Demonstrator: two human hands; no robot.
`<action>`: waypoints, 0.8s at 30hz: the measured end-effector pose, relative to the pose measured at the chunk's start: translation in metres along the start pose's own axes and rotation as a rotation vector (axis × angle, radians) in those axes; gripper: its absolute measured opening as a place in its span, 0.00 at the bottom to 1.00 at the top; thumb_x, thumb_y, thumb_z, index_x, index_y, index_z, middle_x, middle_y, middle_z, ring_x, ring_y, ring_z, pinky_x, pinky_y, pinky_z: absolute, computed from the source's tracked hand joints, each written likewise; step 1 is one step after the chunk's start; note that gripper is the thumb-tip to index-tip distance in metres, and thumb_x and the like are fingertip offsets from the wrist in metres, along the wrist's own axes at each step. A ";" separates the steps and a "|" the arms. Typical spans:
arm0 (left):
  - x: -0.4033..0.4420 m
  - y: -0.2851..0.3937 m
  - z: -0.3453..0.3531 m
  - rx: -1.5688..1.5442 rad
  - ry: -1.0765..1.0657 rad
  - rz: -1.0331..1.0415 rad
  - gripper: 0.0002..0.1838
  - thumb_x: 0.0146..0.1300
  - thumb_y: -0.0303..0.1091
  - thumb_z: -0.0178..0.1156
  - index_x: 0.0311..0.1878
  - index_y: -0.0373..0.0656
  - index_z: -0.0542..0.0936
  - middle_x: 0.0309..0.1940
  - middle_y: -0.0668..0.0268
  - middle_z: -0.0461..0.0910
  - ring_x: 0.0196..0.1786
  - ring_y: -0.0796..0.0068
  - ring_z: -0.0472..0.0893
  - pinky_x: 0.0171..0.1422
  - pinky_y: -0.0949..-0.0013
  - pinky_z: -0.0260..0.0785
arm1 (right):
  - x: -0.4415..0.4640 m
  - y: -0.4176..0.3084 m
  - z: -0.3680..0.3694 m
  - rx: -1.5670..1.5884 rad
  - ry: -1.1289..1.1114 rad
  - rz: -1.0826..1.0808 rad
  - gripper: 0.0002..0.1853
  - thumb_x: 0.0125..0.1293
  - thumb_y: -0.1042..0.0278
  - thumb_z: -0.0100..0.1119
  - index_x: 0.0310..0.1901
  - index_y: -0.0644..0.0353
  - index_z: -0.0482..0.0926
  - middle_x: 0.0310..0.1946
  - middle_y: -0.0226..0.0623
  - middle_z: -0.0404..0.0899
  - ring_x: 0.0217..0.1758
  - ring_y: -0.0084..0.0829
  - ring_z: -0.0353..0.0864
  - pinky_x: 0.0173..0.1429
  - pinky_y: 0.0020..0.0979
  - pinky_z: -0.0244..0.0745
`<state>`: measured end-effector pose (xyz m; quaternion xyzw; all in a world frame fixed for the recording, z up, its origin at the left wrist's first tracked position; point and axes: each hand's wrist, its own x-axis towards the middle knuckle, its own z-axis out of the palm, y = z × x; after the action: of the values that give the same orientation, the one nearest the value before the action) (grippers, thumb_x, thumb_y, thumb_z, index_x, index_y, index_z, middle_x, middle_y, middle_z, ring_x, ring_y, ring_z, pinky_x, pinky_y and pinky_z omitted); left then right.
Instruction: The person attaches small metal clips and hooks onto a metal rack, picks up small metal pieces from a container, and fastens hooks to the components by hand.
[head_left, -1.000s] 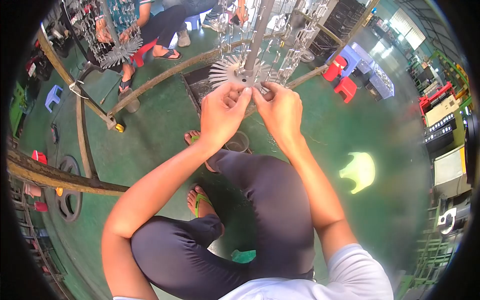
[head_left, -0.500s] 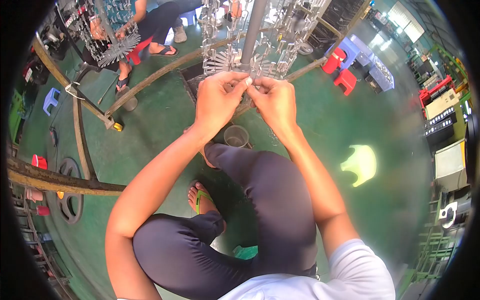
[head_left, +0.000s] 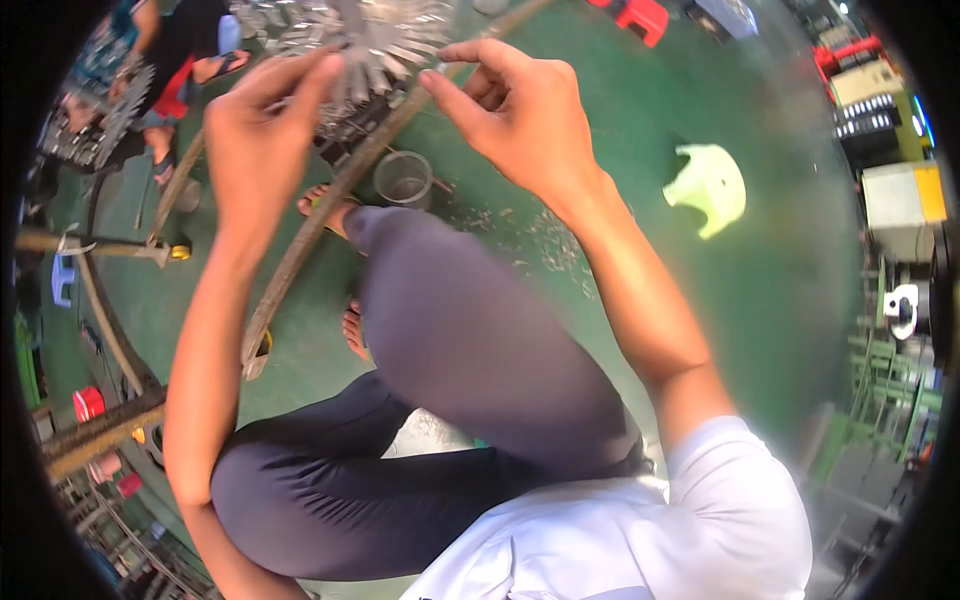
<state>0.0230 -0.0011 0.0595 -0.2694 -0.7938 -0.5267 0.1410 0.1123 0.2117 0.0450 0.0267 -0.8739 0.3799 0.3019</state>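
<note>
My left hand is raised at the upper left, thumb and fingertips pressed together and blurred; what they hold, if anything, cannot be made out. My right hand is apart from it, with a gap between its thumb and index finger and nothing seen in it. Between and beyond my hands is a round rack with a metal disc of radiating blades. Small metal pieces surround it. Below the rack stands a clear bucket.
A wooden rail runs diagonally past my left hand. A pale yellow stool is at the right, a red stool at the top. Small bits litter the floor. Another person's foot shows at the upper left.
My hands were together at the disc and have now separated, the left toward the left. The right thumb and index finger have parted. The view has shifted and turned.
</note>
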 end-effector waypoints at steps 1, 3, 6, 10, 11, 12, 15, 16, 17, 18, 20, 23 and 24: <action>-0.003 0.001 -0.001 -0.016 -0.006 -0.022 0.14 0.70 0.35 0.70 0.51 0.33 0.89 0.38 0.65 0.89 0.39 0.81 0.84 0.44 0.75 0.76 | -0.014 0.016 -0.008 -0.023 -0.005 0.069 0.13 0.66 0.62 0.74 0.45 0.63 0.88 0.19 0.32 0.81 0.19 0.21 0.77 0.29 0.29 0.73; -0.007 0.002 -0.006 -0.016 -0.026 -0.059 0.15 0.71 0.36 0.70 0.53 0.34 0.88 0.41 0.65 0.89 0.42 0.80 0.85 0.46 0.74 0.77 | -0.046 0.055 -0.016 -0.101 -0.038 0.225 0.13 0.66 0.62 0.72 0.44 0.64 0.88 0.21 0.35 0.82 0.24 0.23 0.80 0.33 0.29 0.76; -0.011 -0.003 -0.016 0.022 -0.050 -0.091 0.16 0.72 0.36 0.69 0.55 0.35 0.88 0.43 0.64 0.89 0.45 0.79 0.85 0.49 0.73 0.77 | -0.136 0.154 -0.004 -0.204 -0.252 0.344 0.09 0.63 0.66 0.67 0.38 0.63 0.87 0.32 0.52 0.86 0.35 0.54 0.86 0.41 0.47 0.81; -0.012 -0.005 -0.025 0.042 -0.022 -0.147 0.18 0.71 0.39 0.70 0.54 0.34 0.88 0.43 0.62 0.88 0.45 0.78 0.85 0.50 0.74 0.76 | -0.259 0.246 0.022 -0.370 -0.809 0.463 0.07 0.64 0.71 0.58 0.35 0.64 0.85 0.38 0.54 0.85 0.43 0.58 0.85 0.51 0.52 0.83; -0.011 -0.006 -0.027 0.049 -0.017 -0.168 0.18 0.71 0.39 0.71 0.54 0.34 0.88 0.43 0.63 0.89 0.45 0.78 0.84 0.50 0.74 0.75 | -0.277 0.250 0.026 -0.360 -0.892 0.480 0.07 0.63 0.72 0.57 0.36 0.63 0.85 0.40 0.53 0.84 0.45 0.57 0.85 0.52 0.52 0.83; -0.011 -0.007 -0.029 0.054 -0.012 -0.191 0.18 0.70 0.40 0.71 0.54 0.35 0.88 0.43 0.63 0.89 0.44 0.78 0.84 0.50 0.74 0.75 | -0.296 0.259 0.032 -0.348 -0.878 0.415 0.06 0.62 0.72 0.58 0.35 0.62 0.85 0.40 0.52 0.83 0.45 0.56 0.85 0.52 0.52 0.82; -0.008 -0.005 -0.032 0.051 -0.015 -0.211 0.18 0.70 0.40 0.72 0.54 0.36 0.89 0.44 0.65 0.89 0.45 0.78 0.84 0.50 0.74 0.75 | -0.319 0.269 0.045 -0.315 -0.832 0.239 0.03 0.59 0.72 0.62 0.34 0.61 0.82 0.41 0.48 0.78 0.46 0.53 0.83 0.49 0.52 0.81; -0.007 -0.006 -0.032 0.033 -0.021 -0.203 0.18 0.70 0.40 0.72 0.54 0.36 0.89 0.44 0.65 0.89 0.45 0.78 0.84 0.50 0.74 0.75 | -0.316 0.267 0.047 -0.336 -0.894 0.230 0.04 0.59 0.72 0.62 0.34 0.61 0.82 0.42 0.48 0.79 0.47 0.53 0.84 0.50 0.51 0.81; -0.007 -0.009 -0.033 0.015 -0.028 -0.195 0.17 0.69 0.40 0.72 0.53 0.37 0.89 0.44 0.65 0.89 0.45 0.78 0.84 0.50 0.74 0.75 | -0.312 0.266 0.048 -0.359 -0.956 0.221 0.05 0.58 0.71 0.62 0.34 0.62 0.83 0.42 0.49 0.80 0.48 0.53 0.84 0.51 0.51 0.82; -0.006 -0.009 -0.033 -0.006 -0.036 -0.188 0.17 0.69 0.40 0.72 0.53 0.37 0.89 0.44 0.66 0.89 0.45 0.78 0.84 0.50 0.74 0.75 | -0.311 0.268 0.049 -0.382 -1.019 0.214 0.05 0.58 0.71 0.62 0.34 0.62 0.83 0.42 0.49 0.81 0.49 0.53 0.85 0.52 0.51 0.82; -0.006 -0.002 -0.030 -0.002 -0.054 -0.204 0.15 0.70 0.39 0.71 0.51 0.37 0.90 0.44 0.65 0.88 0.46 0.79 0.83 0.51 0.74 0.75 | -0.314 0.270 0.049 -0.400 -1.022 0.143 0.07 0.56 0.70 0.63 0.34 0.63 0.83 0.40 0.48 0.81 0.47 0.52 0.85 0.48 0.50 0.83; -0.006 -0.002 -0.035 0.078 -0.104 -0.192 0.14 0.70 0.38 0.70 0.49 0.37 0.90 0.44 0.65 0.88 0.46 0.80 0.83 0.52 0.73 0.75 | -0.311 0.262 0.054 -0.449 -0.970 0.096 0.06 0.55 0.70 0.63 0.32 0.63 0.82 0.38 0.48 0.82 0.44 0.52 0.86 0.46 0.50 0.83; -0.007 0.000 -0.034 -0.006 -0.109 -0.205 0.14 0.70 0.39 0.70 0.48 0.37 0.90 0.43 0.66 0.88 0.45 0.79 0.83 0.52 0.73 0.75 | -0.311 0.254 0.055 -0.444 -0.932 0.140 0.05 0.55 0.70 0.62 0.32 0.62 0.81 0.37 0.48 0.83 0.42 0.52 0.86 0.45 0.50 0.83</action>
<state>0.0271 -0.0344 0.0698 -0.2156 -0.8222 -0.5252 0.0420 0.2684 0.2982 -0.3193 0.0699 -0.9748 0.1527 -0.1469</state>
